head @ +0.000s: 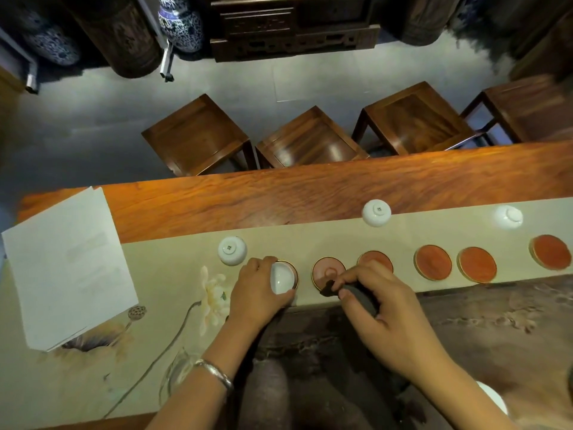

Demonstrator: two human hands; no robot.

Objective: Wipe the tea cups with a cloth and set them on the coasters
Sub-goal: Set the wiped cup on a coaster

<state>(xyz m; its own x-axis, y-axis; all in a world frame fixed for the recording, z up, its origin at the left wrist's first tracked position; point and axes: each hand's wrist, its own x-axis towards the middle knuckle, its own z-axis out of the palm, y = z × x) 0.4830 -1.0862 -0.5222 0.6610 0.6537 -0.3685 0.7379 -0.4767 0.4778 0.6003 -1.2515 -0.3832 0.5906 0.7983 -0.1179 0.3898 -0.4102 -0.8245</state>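
One cup (282, 282) in left hand (259, 294), cloth (356, 293) in right hand (383, 308).

No legible text anywhere.

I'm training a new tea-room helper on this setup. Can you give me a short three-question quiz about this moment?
1. True or false: the left hand holds a white tea cup over the leftmost coaster.
2. How many tea cups sit upside down on the table runner?
3. What does the right hand grip? A) a dark cloth B) a sheet of paper C) a coaster

Key
1. True.
2. Three: one beside the left hand, one at the runner's far edge, one far right.
3. A.
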